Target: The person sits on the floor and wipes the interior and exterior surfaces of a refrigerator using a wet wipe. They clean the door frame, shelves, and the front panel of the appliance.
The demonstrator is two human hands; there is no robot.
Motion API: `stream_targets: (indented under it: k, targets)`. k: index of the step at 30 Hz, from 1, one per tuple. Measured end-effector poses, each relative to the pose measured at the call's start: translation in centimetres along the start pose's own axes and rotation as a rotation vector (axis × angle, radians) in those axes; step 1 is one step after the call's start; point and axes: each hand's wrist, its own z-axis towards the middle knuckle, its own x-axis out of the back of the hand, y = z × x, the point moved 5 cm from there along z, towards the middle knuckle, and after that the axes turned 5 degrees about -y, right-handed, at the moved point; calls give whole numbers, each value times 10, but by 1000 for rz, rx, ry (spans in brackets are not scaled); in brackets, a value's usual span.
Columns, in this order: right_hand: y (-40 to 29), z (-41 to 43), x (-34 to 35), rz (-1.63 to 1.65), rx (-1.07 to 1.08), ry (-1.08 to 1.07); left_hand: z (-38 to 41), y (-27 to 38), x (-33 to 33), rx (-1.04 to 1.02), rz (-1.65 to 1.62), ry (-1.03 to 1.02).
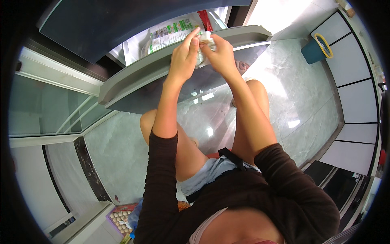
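Observation:
A small crumpled white plastic bag [200, 58] is between my two hands, above the front edge of a pulled-out freezer drawer [137, 71]. My right hand [221, 56] pinches the bag's upper part between thumb and fingers. On the other side my left hand [183, 58] grips it, thumb and forefinger pointing up along it. Part of the bag is covered by my fingers, and its contents cannot be made out. Inside the drawer lies a large white package with green print [170, 33], bearing writing. A red packet [204, 19] stands beside it.
The dark fridge door [122, 24] hangs over the drawer. A glass-panelled sliding door [45, 103] is at the left. A teal bin with a yellow rim [313, 50] stands by white cabinets [353, 58]. A tray of eggs [120, 219] sits on the floor behind me.

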Motion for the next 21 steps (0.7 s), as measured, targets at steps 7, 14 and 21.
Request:
stream_targets:
  k: [7,14,21]
  targets:
    - [20,-26,24,1246,-198,-76,-13,22,-17,-107,-141,88]
    - [35,-52,33,1124,-266,-42,-21,18,-28,-66,-53,40]
    - [74,-122,-28,1078,-581,-188,-89,-30,-20,143,80,-117]
